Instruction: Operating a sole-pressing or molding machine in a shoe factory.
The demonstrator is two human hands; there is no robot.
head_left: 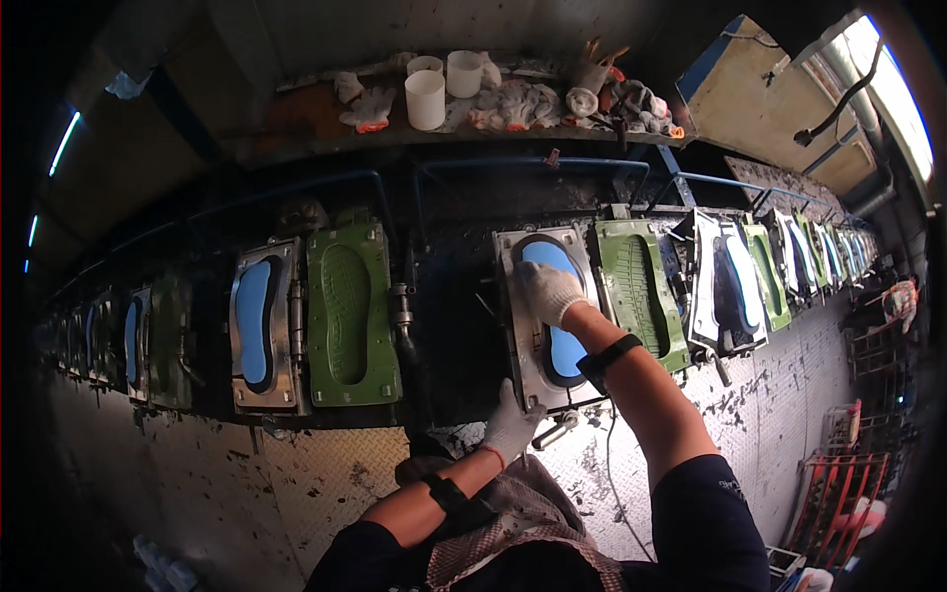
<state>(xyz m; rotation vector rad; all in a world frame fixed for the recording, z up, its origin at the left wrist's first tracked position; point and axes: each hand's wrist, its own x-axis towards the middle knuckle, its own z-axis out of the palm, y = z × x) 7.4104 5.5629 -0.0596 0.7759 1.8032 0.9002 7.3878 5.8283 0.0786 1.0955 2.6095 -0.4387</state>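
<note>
White knit gloves cover both hands; the left hand [511, 422], the nearer one, rests against the near left corner of the metal mould frame [528, 360], and whether its fingers close around that corner I cannot tell. Just to its right, a metal handle [557, 431] juts from the frame's near edge, so that hand is best kept clear of it while steadying the corner. Ahead of the left hand and partly beneath the right lies the blue sole-shaped insert [567, 350], set inside the frame with a dark rim showing around it. The right hand [547, 293] is on the insert's far part, fingers bent down onto the blue surface; whether they press or pinch is hidden by the glove. If this is seating the insert, as it seems, good work would mean smoothing from the middle outward with even pressure, and checking that the dark rim shows evenly all round. Just right of the right hand stands a green mould half [631, 286] with a ridged cavity, best left free of stray glove fibres. Well beyond both hands, white cups [425, 101] and spare gloves [373, 109] sit on a shelf, out of the way of the pressing.
</note>
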